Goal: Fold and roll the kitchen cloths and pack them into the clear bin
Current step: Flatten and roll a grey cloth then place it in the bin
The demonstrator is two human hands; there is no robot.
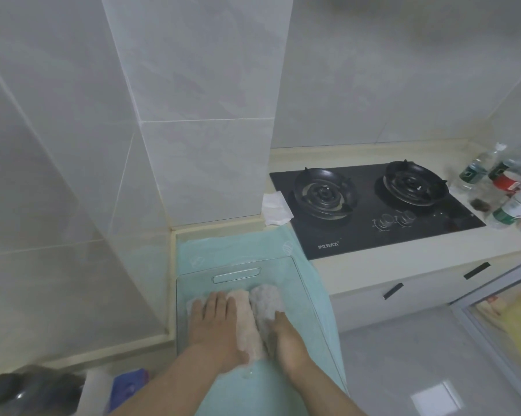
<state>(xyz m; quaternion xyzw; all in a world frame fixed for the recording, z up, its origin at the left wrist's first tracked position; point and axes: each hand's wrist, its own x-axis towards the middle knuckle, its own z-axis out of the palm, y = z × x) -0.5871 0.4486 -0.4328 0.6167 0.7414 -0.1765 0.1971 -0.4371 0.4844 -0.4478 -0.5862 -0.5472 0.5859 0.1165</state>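
A clear bin [301, 283] stands on a teal towel [235, 244] on the counter. Three rolled cloths lie side by side in it: a white one [194, 304] at the left, a peach one [244, 316] in the middle and a grey-pink one [266, 297] at the right. My left hand [217, 328] lies flat with straight fingers over the white roll and touches the peach one. My right hand [286, 340] reaches down into the bin and holds the near end of the grey-pink roll, fingers curled over it and thumb beside the peach roll.
A black two-burner gas hob [373, 205] sits in the counter to the right, with a white rag [275, 208] by its left edge. Several bottles and jars [511, 193] crowd the far right. A tiled pillar [199, 115] rises just behind the bin.
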